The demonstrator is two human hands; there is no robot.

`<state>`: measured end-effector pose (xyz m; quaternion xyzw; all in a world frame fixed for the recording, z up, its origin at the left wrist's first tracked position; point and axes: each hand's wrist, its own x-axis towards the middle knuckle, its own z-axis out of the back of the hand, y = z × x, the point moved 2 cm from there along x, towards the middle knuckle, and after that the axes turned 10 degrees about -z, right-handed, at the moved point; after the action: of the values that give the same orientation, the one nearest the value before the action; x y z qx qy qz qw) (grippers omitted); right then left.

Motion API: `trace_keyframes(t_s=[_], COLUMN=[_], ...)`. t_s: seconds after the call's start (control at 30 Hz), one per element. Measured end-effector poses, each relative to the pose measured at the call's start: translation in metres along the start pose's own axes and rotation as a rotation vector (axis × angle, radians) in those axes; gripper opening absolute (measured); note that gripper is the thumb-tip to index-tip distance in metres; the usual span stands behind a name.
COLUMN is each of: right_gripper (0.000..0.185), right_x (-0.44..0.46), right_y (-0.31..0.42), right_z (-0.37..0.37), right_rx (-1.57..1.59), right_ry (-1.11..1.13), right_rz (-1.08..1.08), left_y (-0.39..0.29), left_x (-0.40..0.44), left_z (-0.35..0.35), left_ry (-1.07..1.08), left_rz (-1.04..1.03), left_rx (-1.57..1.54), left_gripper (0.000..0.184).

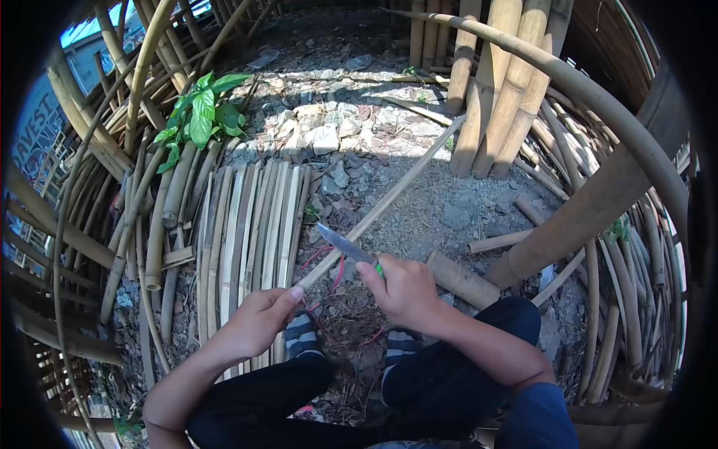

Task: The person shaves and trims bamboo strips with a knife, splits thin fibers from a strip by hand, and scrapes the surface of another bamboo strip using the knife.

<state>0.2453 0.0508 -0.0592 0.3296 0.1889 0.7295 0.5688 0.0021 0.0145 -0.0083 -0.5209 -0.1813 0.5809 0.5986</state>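
- Right grip [407,292], just right of the frame's centre, is closed around the green handle [379,270] of a knife [344,244], the thumb lying forward near the base of the blade.
- Left grip [258,323], lower and further left, is pinched on the near end of a bamboo strip [383,203], its thumb lying along the top.
- From the left grip the strip runs up and to the right, its long axis slanting across the middle of the frame toward the upright poles at upper right.
- Blade and strip cross: the knife points toward the upper left, over the strip's lower part, a little beyond the left thumb. The left grip is nearer the strip's end; the right grip sits on the strip's right side. Whether the edge touches the strip, I cannot tell.
- Pink string [338,277] lies on the ground below the crossing, between the two grips.
- Left of centre, a row of split strips [254,217] lies side by side, running up and down the frame.
- Right of the right grip, a short bamboo piece [464,278] lies on the ground near the foot of a thick slanting pole [591,202].
- Further out, upright poles [516,82] stand at upper right and a leafy plant [202,112] at upper left.
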Motion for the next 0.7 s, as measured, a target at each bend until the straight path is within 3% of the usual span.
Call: trace_keyframes(t_s=[0.23,0.3,0.33,0.4,0.47,0.5,0.6,0.67,0.7], right_gripper=[0.052,0.047,0.047,0.046,0.055,0.057,0.047,0.030,0.030], right_x=[-0.008,-0.013,-0.019,-0.041,-0.061,-0.071,-0.072,-0.062,-0.062], right_y=[0.007,0.010,0.020,0.045,0.064,0.071,0.053,0.033,0.028], right_z=[0.002,0.010,0.018,0.039,0.061,0.071,0.073,0.066,0.072], right_rx=[-0.083,0.363,0.355,1.284,1.580,1.626,1.699,1.760,1.759], right_ry=[-0.103,0.130,0.141,0.126,0.219,0.227,0.239,0.729,0.728], right_rz=[0.097,-0.281,-0.272,-0.349,-0.160,-0.218,-0.112,0.493,0.490], left_y=[0.004,0.007,0.006,0.007,0.008,0.008,0.011,0.013,0.014], left_x=[0.001,0.003,0.003,0.003,0.005,0.006,0.010,0.013,0.013], left_z=[0.009,0.012,0.013,0.015,0.017,0.018,0.014,0.013,0.013], left_ry=[-0.025,-0.075,-0.116,-0.128,-0.103,-0.100,-0.112,-0.095,-0.097], left_rz=[0.005,-0.036,-0.013,-0.014,-0.035,-0.020,0.010,0.028,0.048], left_rx=[-0.023,-0.035,-0.020,-0.026,-0.010,-0.020,-0.015,-0.014,-0.012], left_gripper=[0.055,0.055,0.055,0.055,0.056,0.056,0.057,0.056,0.056])
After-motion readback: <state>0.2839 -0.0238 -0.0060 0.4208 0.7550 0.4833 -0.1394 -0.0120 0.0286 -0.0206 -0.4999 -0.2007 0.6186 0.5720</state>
